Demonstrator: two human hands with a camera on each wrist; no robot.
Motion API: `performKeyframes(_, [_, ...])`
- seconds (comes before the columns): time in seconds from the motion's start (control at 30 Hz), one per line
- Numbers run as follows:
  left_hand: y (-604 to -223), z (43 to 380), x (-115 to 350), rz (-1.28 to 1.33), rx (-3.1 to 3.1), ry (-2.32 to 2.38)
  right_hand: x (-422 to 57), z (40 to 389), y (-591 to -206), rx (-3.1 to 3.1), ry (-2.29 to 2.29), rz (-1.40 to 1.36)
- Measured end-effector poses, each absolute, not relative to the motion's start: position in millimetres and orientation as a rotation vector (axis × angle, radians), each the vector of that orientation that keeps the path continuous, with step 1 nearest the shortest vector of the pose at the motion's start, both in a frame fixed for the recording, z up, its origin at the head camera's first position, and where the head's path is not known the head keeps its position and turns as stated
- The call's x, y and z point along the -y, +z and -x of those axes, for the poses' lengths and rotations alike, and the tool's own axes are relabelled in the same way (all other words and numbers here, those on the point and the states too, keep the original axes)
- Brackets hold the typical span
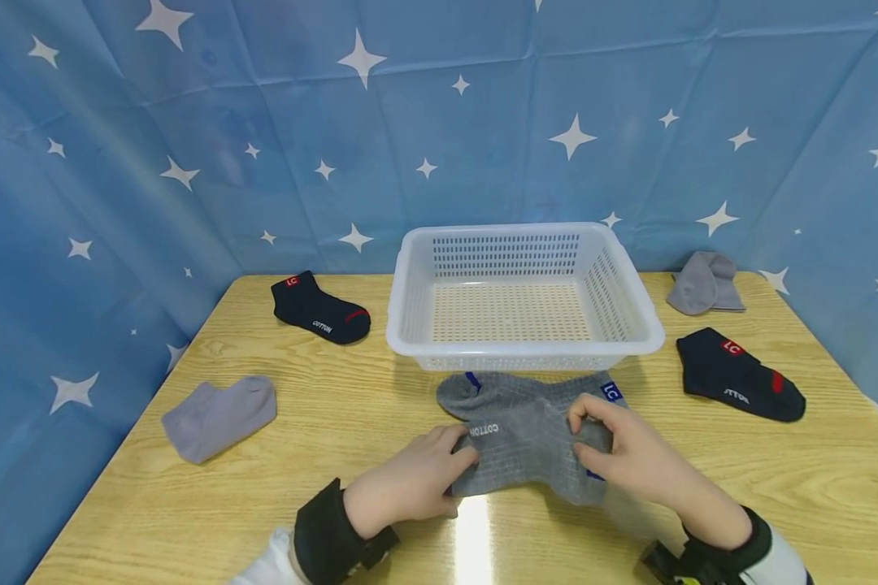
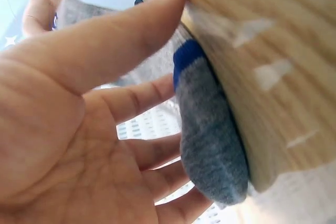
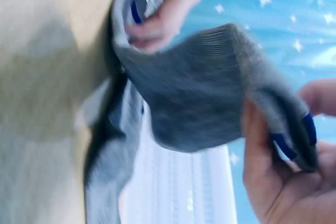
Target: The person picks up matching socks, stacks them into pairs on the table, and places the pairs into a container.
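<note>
Two grey ankle socks lie one before the other on the table, in front of the basket. The far grey sock [image 1: 508,390] has a blue toe stripe and a blue LC patch at its cuff. On the near grey sock [image 1: 530,443], white COTTON lettering shows. My left hand [image 1: 420,475] pinches the near sock's toe end between thumb and fingers. With thumb and forefinger, my right hand [image 1: 632,451] grips the cuff end. The right wrist view shows that cuff [image 3: 252,72] raised and folded over the fingers, the sock stretched between both hands.
A white perforated basket [image 1: 512,349] stands behind the socks. Left are a dark sock [image 1: 315,309] and a mauve-grey sock [image 1: 219,414]. Right are another dark sock [image 1: 739,378] and a folded grey sock [image 1: 702,284]. A blue star-patterned curtain [image 1: 410,122] hangs behind the table.
</note>
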State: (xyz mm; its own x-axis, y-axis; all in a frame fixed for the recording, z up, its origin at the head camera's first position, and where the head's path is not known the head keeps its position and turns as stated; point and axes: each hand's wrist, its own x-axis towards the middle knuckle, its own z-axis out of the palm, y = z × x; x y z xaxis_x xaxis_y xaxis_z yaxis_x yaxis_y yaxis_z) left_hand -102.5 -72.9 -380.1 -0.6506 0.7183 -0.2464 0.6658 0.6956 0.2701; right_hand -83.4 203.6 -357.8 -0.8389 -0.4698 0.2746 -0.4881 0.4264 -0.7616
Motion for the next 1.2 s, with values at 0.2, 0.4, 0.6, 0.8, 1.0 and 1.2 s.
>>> performKeyframes(0.2, [-379,104,73,-1.109,-2.602,0.174,-221,92,-353,2.747,1.269,-0.813])
performKeyframes(0.4, [-378,106,74,-1.157,-2.617,0.139,-225,93,-343,2.873,1.371,-0.697])
performKeyframes(0.6, [-379,107,74,-1.189,-2.624,0.129,-227,96,-341,3.009,1.454,-0.789])
performKeyframes(0.8, [-381,108,73,-1.231,-2.661,0.095,-229,96,-345,3.131,1.398,-0.929])
performKeyframes(1.0, [-380,108,73,-1.221,-2.678,0.117,-230,96,-345,3.173,1.379,-1.003])
performKeyframes(1.2, [-375,112,75,-1.194,-2.718,0.384,-232,98,-347,3.05,1.455,-1.022])
